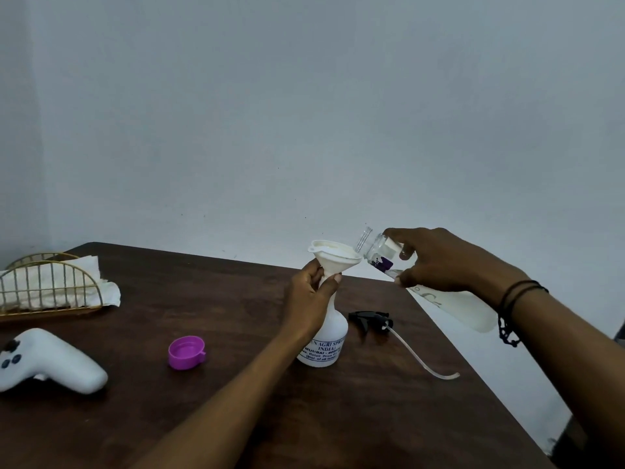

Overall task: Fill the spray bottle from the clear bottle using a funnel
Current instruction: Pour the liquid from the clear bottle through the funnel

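Observation:
A white spray bottle (326, 336) with blue print stands upright on the dark wooden table (236, 418). A white funnel (336, 257) sits in its neck. My left hand (311, 292) grips the neck just under the funnel. My right hand (446, 262) holds the clear bottle (382, 253) by its upper body, tilted so its open mouth is beside the funnel's right rim. The bottle's lower end (466, 309) points down to the right with whitish liquid in it. No stream is visible.
The black spray head (370, 319) with its long tube (422, 360) lies right of the spray bottle. A purple cap (186, 352) lies left of it. A white handheld controller (50, 362) and a gold wire holder with napkins (50, 286) are at the far left. The table's right edge runs diagonally.

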### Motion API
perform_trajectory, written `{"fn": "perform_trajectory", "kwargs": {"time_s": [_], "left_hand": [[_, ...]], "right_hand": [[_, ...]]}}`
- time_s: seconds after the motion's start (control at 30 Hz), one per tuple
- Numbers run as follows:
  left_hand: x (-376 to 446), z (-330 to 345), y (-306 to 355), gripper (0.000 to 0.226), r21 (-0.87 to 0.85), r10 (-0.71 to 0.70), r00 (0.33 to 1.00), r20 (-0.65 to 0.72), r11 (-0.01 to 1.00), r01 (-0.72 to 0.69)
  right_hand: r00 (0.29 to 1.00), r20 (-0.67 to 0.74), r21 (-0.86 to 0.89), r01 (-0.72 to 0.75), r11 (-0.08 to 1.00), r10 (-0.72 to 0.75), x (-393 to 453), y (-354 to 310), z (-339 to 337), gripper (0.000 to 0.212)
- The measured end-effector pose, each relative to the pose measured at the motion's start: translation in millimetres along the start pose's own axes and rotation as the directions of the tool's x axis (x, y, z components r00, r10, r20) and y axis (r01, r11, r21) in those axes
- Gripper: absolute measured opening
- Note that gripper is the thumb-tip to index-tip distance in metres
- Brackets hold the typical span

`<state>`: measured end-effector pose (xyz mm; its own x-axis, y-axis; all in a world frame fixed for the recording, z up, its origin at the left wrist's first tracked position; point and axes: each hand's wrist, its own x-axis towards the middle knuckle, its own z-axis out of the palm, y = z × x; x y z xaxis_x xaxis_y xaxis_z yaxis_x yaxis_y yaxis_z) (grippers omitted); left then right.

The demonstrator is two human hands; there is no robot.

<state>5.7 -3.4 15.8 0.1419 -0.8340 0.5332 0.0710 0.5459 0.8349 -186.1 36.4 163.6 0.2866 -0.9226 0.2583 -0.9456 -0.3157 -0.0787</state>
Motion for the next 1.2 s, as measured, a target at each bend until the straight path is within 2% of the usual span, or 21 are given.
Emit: {"fn": "perform_trajectory", "kwargs": {"time_s": [0.3,0.47,0.67,1.2], "left_hand": [[-2,1,2,0.029,0.053,0.010,1.000,-0.005,0.999,-0.010],[-3,0,5,0.033,0.056,0.011,1.000,-0.014,0.998,-0.011],[-4,0,6,0.032,0.041,0.013,1.000,-0.019,0.999,-0.012],[-4,0,6,0.026,0.048,0.005,1.000,-0.017,0.999,-0.004]], "right_hand": [[0.996,0.082,-0.111,-0.027,0.993,0.036,3,-14,-17,0.081],[0.994,0.101,-0.175,-0.033,0.984,0.052,2,-22,-23,0.079],[0.993,0.105,-0.242,-0.022,0.970,0.049,1,-30,-30,0.058],[0.990,0.121,-0.309,-0.028,0.951,0.068,0,-40,-36,0.063]]}}
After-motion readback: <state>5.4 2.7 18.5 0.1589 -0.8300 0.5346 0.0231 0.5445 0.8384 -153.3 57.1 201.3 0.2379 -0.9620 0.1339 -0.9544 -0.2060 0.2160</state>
